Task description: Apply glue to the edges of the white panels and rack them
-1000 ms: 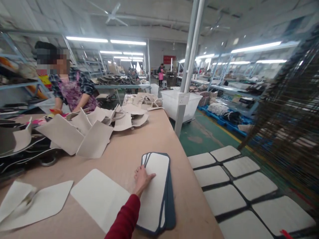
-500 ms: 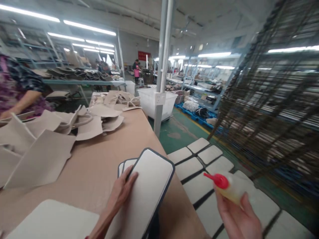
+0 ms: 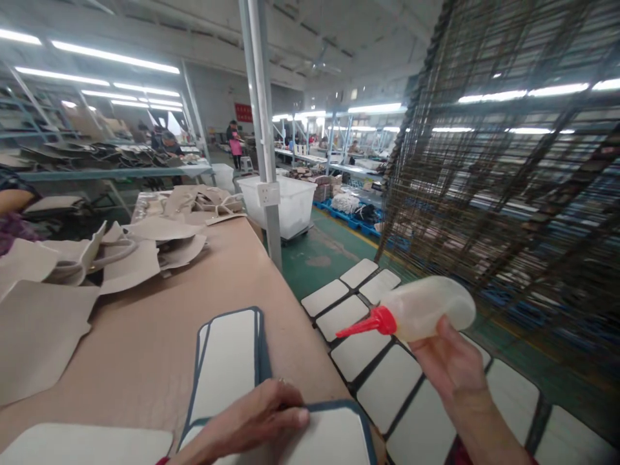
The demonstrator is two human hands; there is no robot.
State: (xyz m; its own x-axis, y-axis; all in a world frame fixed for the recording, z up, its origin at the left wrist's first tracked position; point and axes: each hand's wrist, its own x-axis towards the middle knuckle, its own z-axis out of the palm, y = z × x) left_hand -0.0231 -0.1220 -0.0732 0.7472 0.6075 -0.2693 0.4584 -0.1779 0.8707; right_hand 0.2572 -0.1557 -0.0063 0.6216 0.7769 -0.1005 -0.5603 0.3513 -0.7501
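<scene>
My right hand is wrapped round a translucent squeeze bottle with a red nozzle. The bottle lies nearly level in the air, its tip pointing left. Low in the view, my left hand is closed on the edge of a white panel with a dark blue border; the fingers under it are partly hidden. Just beyond that hand, a stack of similar blue-edged white panels lies on the tan table.
Several white panels lie in rows beside the table on the right. Beige bag pieces cover the table's left side. A metal pole, a white bin and a wire mesh rack stand beyond. A co-worker's arm shows at left.
The view has turned right. My left hand has drawn the panel lower and closer, uncovering the stack. My right hand has raised the bottle, which now lies more level.
</scene>
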